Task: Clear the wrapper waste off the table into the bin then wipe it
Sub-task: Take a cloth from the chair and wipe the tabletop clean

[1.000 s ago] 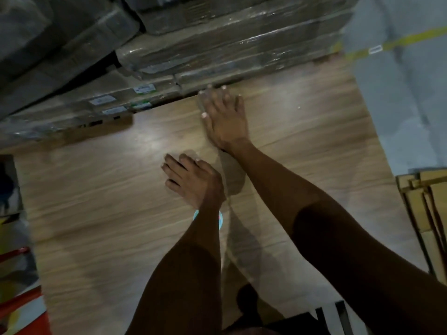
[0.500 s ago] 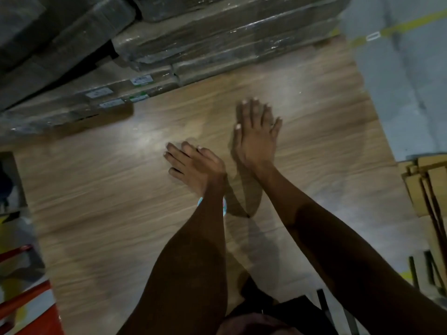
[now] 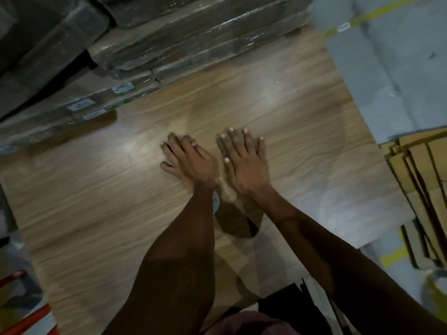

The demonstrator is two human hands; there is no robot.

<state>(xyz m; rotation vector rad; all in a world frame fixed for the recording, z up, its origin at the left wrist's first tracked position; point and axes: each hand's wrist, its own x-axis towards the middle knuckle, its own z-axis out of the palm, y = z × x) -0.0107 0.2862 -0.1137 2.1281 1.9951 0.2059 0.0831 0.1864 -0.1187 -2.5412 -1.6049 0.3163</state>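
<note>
left hand [image 3: 189, 163] flat on worktop [image 3: 96, 213], fingers spread, empty | right hand [image 3: 245, 163] just beside it, palm down, fingers released | small blue-white wrapper scrap [image 3: 216, 203] under left wrist

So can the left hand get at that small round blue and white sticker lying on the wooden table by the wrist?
Probably yes. The left hand lies flat just beyond the sticker, whose visible edge shows beside that wrist; nothing else covers it.
</note>
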